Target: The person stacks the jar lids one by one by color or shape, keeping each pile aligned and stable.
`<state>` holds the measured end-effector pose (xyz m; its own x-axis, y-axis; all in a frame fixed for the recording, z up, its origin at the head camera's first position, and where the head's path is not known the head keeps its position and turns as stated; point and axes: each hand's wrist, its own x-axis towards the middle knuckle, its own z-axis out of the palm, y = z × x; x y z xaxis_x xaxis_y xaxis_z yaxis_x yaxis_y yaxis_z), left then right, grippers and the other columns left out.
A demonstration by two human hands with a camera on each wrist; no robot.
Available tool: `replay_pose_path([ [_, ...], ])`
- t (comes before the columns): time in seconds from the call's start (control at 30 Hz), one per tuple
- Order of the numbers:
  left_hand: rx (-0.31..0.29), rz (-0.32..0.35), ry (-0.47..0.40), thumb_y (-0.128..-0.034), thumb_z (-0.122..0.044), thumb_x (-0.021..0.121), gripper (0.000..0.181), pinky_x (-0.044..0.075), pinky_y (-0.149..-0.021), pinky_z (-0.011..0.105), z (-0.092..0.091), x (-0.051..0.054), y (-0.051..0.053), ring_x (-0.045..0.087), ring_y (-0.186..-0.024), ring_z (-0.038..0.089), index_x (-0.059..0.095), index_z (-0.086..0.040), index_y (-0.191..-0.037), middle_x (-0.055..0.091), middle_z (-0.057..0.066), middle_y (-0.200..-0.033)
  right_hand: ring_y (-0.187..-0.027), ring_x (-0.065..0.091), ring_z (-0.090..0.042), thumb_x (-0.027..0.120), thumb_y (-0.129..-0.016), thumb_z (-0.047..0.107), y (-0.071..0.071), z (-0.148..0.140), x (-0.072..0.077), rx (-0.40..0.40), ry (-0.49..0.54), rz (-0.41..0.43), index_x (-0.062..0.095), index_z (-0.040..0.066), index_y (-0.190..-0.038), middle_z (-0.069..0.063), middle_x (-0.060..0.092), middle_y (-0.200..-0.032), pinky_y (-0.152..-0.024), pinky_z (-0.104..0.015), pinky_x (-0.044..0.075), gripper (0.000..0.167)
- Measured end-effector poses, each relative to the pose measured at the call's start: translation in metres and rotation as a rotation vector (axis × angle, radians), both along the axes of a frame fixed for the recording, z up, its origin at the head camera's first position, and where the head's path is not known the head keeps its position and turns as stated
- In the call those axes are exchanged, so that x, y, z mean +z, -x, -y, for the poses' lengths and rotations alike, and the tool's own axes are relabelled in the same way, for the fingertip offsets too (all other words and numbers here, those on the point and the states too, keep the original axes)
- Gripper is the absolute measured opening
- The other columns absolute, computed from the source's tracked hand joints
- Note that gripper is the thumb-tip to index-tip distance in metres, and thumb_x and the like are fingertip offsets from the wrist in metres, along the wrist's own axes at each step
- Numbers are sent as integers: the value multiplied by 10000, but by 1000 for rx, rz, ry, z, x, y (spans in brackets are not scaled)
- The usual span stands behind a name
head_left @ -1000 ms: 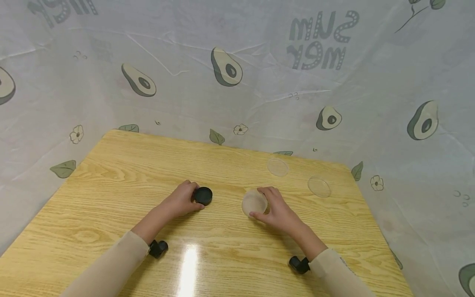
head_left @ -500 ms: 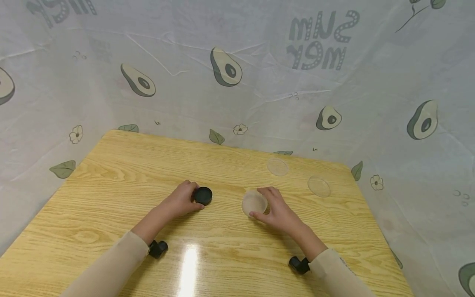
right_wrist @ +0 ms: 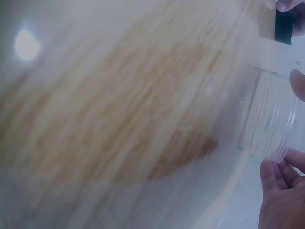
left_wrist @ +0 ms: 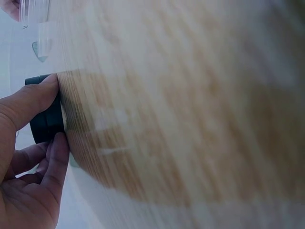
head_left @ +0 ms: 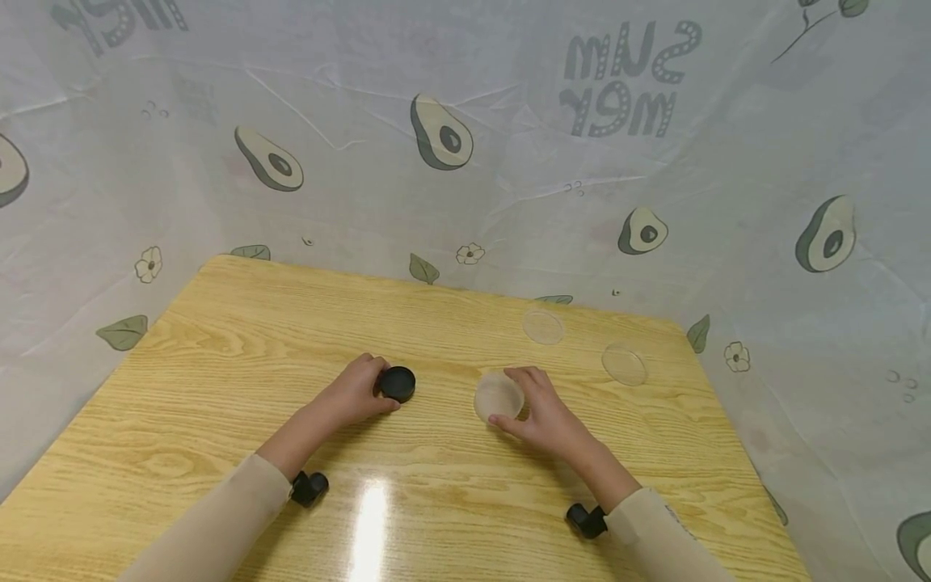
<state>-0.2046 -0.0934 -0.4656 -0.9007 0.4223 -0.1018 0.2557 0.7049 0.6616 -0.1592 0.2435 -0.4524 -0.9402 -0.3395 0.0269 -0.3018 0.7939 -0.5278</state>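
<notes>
My left hand grips a short black round piece on the wooden table, thumb on the near side and fingers on the far side. In the left wrist view this black piece has a seam line around its side, as if two discs were stacked. To the right, my right hand holds a clear round stack from its right side, thumb and fingertips around its edge. The right wrist view shows the clear stack with several ridges or layers. What kind of things these are, I cannot tell.
Two thin clear discs lie flat toward the back right: a farther disc and a nearer disc. A patterned curtain hangs behind the wooden table. Each wrist carries a small black camera.
</notes>
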Motion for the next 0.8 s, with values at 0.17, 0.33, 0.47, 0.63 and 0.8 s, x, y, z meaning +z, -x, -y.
replay_pose_path([
  [0.17,6,8,1,-874,-166,863,459,458,-739,330,1,0,0,515,-814,200,636,56,-1205,572,157,-1044,-1392,480,-368,832,-902,390,0,-1,-1,6,10,-5,472,-4,-1527,-180,518,-1459,-1086,-587,495,822],
  [0.33,4,10,-4,-877,-162,861,456,461,-733,332,1,1,0,513,-816,201,638,58,-1208,569,156,-1047,-1401,465,-381,842,-893,391,0,-3,-3,4,19,-14,453,-11,-1539,-194,501,-1473,-1085,-598,493,855],
  [0.47,0,7,-8,-875,-160,861,472,467,-734,329,-1,0,1,516,-817,200,637,68,-1223,569,157,-1046,-1435,434,-397,848,-888,390,-1,-6,-5,-2,26,-12,422,-14,-1558,-202,470,-1510,-1107,-613,471,891],
  [0.63,0,1,-6,-874,-160,862,477,471,-741,331,-1,0,0,521,-821,200,637,73,-1224,574,162,-1050,-1451,417,-409,853,-886,373,-3,-7,-6,-5,31,-11,405,-18,-1566,-211,456,-1526,-1121,-625,454,903],
  [0.8,4,1,-5,-872,-159,864,460,465,-736,332,0,-1,0,516,-815,200,640,65,-1205,570,158,-1041,-1447,425,-395,817,-915,417,-5,-11,-5,-7,54,4,377,4,-1588,-195,441,-1544,-1121,-628,451,904],
])
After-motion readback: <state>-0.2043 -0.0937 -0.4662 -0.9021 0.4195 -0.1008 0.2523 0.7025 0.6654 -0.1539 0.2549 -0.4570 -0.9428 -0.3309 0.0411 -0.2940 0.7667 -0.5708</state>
